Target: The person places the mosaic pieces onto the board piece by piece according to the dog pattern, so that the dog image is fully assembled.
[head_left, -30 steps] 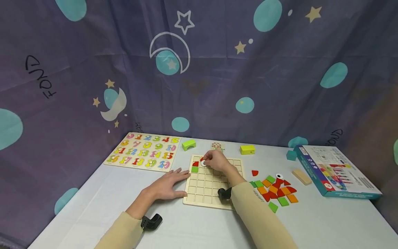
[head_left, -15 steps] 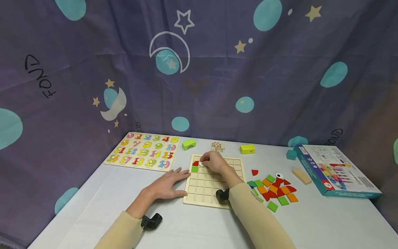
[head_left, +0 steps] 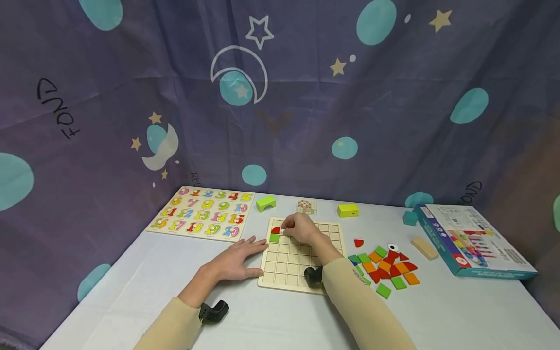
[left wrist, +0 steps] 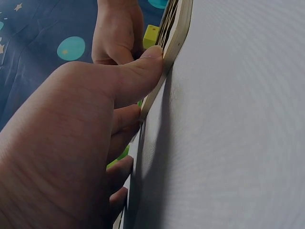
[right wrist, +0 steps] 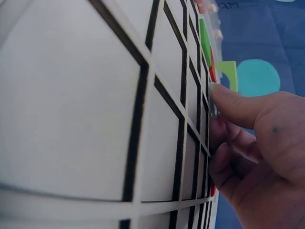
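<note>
Spread left hand (head_left: 236, 260) touches grid board (head_left: 281, 267); right hand (head_left: 304, 227) pinches white piece (head_left: 283, 232).

There are two hands (head_left: 237, 261), one grid board (head_left: 284, 265), one number board (head_left: 204, 223), one box (head_left: 479, 238), one card (head_left: 306, 207), four blocks (head_left: 347, 211) and, some being overlapped, perhaps two dozen tiles (head_left: 398, 283).

Tucked into a nook hung with dark purple cloth (head_left: 297, 116).
Enclosed at back, left and right by the same fabric, printed with teal spots (head_left: 376, 22), tan stars (head_left: 440, 20) and a white crescent moon (head_left: 163, 151); creased faintly across the back, marked with black lettering (head_left: 61, 107) on the left side. Furnished with a white-topped bench (head_left: 481, 311), meeting the backdrop along its far edge. Lit softly and evenly, dimming to brownish at far right.
</note>
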`<state>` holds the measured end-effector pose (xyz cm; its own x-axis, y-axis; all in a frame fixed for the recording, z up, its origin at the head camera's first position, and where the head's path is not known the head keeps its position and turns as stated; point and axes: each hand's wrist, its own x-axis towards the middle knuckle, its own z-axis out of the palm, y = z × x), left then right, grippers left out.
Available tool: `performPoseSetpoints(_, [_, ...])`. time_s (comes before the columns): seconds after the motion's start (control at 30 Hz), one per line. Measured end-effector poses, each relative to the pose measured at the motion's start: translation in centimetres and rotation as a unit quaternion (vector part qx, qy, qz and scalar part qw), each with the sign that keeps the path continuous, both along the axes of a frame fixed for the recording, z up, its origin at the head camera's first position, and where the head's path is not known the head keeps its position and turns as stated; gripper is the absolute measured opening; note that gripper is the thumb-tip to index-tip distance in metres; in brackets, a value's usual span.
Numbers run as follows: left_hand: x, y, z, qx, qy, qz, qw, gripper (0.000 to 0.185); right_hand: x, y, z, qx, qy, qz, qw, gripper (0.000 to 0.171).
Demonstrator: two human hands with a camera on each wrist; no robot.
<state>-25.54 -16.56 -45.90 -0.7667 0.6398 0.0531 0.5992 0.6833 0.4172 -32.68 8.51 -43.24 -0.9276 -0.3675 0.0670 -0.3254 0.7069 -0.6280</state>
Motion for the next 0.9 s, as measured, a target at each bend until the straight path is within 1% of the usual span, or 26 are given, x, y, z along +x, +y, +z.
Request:
performPoseSetpoints(0.2, [0.0,0.0,-0.1,0.002,0.0,0.0,1.0,0.074,0.1,0.6,0.3,-0.009,0.0,0.008,1.0,0.008])
performPoseSetpoints(0.33, [0.1,0.1,0.0,-0.002,-0.001,0.005,1.0,0.074,0.2,1.8,1.0,-0.014,0.014,0.018,1.0,0.012])
performPoseSetpoints(0.47, [0.1,0.2,0.1,0.004,0.0,0.001,1.0,0.074,0.6,3.5,1.8,-0.013,0.021,0.035,0.999,0.018])
performPoseSetpoints(0.63, [0.2,0.2,0.3,0.012,0.004,-0.004,0.9999,0.073,1.4,6.2,2.0,-0.02,0.006,0.043,0.999,0.021])
performPoseSetpoints(0.73, [0.3,0.1,0.3,0.012,0.007,-0.005,0.9999,0.072,2.0,7.8,2.0,-0.037,-0.011,0.043,0.998,0.022])
performPoseSetpoints(0.9, [0.3,0.1,0.2,0.012,0.004,-0.005,0.9999,0.072,2.8,10.1,2.1,-0.045,-0.024,0.026,0.998,0.024])
